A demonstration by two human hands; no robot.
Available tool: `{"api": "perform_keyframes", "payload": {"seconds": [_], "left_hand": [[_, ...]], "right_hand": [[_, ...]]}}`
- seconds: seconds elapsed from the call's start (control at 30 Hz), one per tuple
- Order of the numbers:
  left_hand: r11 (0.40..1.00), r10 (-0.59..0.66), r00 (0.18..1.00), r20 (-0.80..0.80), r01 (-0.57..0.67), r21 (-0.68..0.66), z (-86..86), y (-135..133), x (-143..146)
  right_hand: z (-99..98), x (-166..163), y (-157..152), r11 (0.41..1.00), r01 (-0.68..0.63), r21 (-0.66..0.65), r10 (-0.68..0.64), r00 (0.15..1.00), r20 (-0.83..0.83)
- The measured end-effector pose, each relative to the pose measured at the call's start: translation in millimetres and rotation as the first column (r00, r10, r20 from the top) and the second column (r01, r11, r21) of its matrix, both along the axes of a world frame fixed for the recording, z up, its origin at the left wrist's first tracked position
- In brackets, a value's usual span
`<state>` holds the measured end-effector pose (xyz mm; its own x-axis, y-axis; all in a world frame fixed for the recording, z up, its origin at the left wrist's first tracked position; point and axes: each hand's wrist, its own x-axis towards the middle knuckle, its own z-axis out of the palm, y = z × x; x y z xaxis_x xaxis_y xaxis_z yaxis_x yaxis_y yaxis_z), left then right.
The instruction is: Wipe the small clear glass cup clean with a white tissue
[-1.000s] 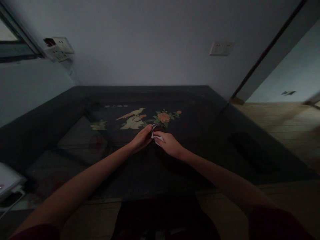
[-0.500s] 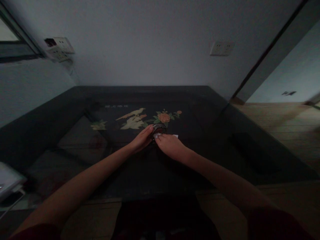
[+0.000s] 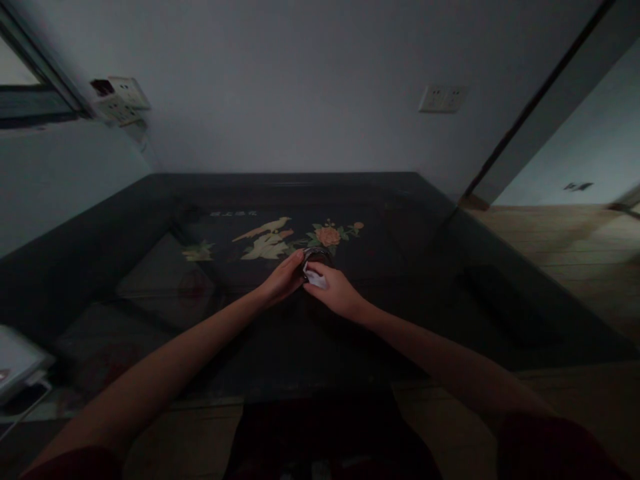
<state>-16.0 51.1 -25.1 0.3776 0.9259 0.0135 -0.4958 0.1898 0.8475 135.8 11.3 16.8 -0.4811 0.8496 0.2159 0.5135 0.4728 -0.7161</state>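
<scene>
A small, dark, round glass-like dish is on the dark table at the centre, its front partly covered by my hands. Along its left side my left hand is closed, fingers on the rim. My right hand pinches a crumpled white tissue and presses it at the dish's near inner side. Dim light hides the dish's finer detail.
The glossy dark table bears a picture of birds and an orange flower. A dark flat object lies at right. A white device with a cable is at left. Wall sockets are behind.
My right hand has shifted slightly left, turning so more of the tissue shows under the fingers. The tissue end that stuck out right of the hand is out of sight. My left hand stays on the dish.
</scene>
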Motion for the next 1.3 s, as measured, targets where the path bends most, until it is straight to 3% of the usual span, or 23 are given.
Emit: {"api": "perform_keyframes", "payload": {"seconds": [0.07,0.2,0.43,0.5,0.6,0.67,0.77,0.9,0.97,1.03,1.1,1.17,1.23,1.3], "left_hand": [[1.0,0.009,1.0,0.0,-0.009,-0.008,0.7,0,0],[0.999,0.008,1.0,-0.011,-0.009,-0.039,2.0,-1,0],[1.0,-0.004,1.0,-0.008,0.004,-0.022,1.6,-1,1],[1.0,-0.003,1.0,-0.006,0.003,-0.005,2.7,-1,2],[1.0,0.0,1.0,-0.006,0.0,-0.006,3.2,-1,3],[1.0,-0.006,1.0,-0.006,0.006,-0.022,2.5,-1,3],[0.999,-0.012,1.0,-0.004,0.012,-0.03,1.2,0,1],[1.0,0.0,1.0,0.0,0.0,-0.016,0.0,0,1],[1.0,0.015,1.0,0.004,-0.015,-0.008,-0.3,0,1],[0.999,0.029,1.0,-0.001,-0.029,-0.015,-0.1,0,1],[0.999,0.032,0.999,-0.014,-0.032,-0.029,0.5,0,1],[0.999,0.022,1.0,-0.017,-0.023,-0.041,1.0,0,1],[0.999,0.01,1.0,-0.009,-0.01,-0.052,1.0,-1,0],[0.999,0.006,1.0,-0.002,-0.006,-0.054,0.9,-1,0]], "right_hand": [[0.8,0,2,0.999,0.003,-0.04,-0.005,0.999,-0.051],[4.0,4,0,0.995,-0.041,0.094,0.02,0.976,0.217],[14.3,10,1,0.915,-0.294,0.277,0.028,0.731,0.682],[15.4,10,3,0.887,-0.347,0.304,0.005,0.666,0.746],[15.1,9,3,0.88,-0.357,0.312,-0.009,0.645,0.764],[13.9,8,1,0.894,-0.324,0.308,-0.006,0.679,0.734],[10.8,7,-1,0.943,-0.181,0.28,-0.018,0.811,0.585],[6.8,4,4,0.999,-0.007,0.052,-0.001,0.989,0.15],[5.6,3,8,0.998,-0.009,-0.065,0.004,0.997,-0.072],[4.8,3,10,0.995,-0.017,-0.096,0.003,0.988,-0.152],[4.4,4,8,0.999,-0.014,-0.043,0.012,0.998,-0.066],[4.7,5,5,0.996,-0.051,0.067,0.042,0.992,0.122],[6.1,8,3,0.969,-0.151,0.193,0.074,0.931,0.357],[8.4,11,3,0.915,-0.282,0.29,0.069,0.816,0.573]]}}
